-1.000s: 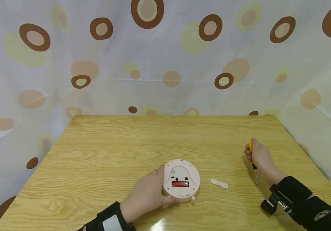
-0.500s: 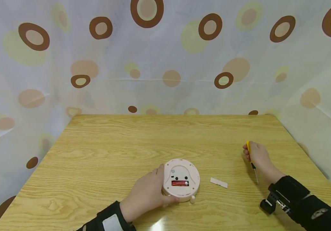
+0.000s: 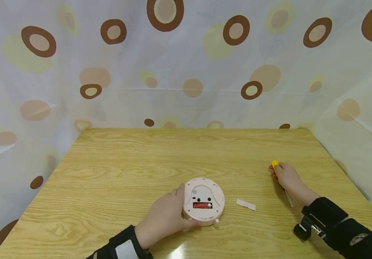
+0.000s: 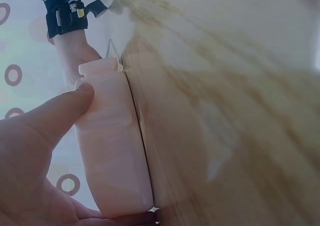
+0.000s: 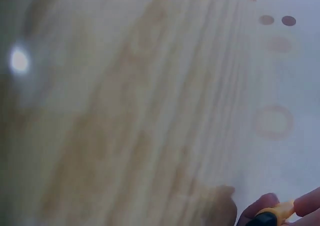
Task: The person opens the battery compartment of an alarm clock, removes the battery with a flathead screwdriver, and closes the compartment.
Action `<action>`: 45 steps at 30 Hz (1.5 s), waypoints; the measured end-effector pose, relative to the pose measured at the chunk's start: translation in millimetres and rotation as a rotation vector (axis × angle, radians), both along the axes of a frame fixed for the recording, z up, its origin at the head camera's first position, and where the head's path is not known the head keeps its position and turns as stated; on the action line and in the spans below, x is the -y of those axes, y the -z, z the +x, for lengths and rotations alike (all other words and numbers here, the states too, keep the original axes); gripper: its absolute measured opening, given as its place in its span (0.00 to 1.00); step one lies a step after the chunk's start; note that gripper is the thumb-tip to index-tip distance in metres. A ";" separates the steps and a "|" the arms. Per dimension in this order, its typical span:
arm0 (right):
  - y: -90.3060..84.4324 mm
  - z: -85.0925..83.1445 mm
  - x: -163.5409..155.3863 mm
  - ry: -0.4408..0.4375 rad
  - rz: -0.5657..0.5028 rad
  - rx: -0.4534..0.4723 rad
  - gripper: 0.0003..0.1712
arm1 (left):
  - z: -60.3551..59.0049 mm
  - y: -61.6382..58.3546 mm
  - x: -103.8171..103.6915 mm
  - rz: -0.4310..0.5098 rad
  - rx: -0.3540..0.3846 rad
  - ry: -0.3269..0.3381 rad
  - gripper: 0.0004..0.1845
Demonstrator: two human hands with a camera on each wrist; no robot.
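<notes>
Screwdriver (image 3: 274, 164) has tipped leftward, held in the right grip (image 3: 290, 179), exact hold partly hidden. Left grip (image 3: 164, 216) holds the pink device (image 3: 204, 196) on the worktop (image 3: 134, 158): likely light, stiff plastic, best taken by its sides.

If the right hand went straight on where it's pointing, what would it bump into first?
The way looks free over the tabletop; the right hand, holding a yellow-handled screwdriver, would probably meet the patterned backdrop first, though depth is hard to judge.
</notes>
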State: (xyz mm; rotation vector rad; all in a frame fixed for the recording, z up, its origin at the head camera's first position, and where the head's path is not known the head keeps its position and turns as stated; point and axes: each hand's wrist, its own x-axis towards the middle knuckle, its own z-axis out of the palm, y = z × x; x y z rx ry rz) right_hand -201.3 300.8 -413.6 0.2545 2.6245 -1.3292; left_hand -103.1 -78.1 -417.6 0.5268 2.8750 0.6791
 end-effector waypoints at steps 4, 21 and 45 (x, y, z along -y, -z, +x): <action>0.1 4.4 -1.0 -0.037 0.090 -0.017 0.23 | 0.3 -0.4 -0.2 -0.003 0.001 0.003 0.63; -9.0 6.0 -2.0 -0.222 0.577 -0.184 0.16 | 1.0 1.0 0.2 0.000 0.019 -0.001 0.64; -10.1 -1.6 11.2 -0.285 0.857 -0.316 0.21 | -0.2 2.0 1.6 0.009 0.004 0.005 0.64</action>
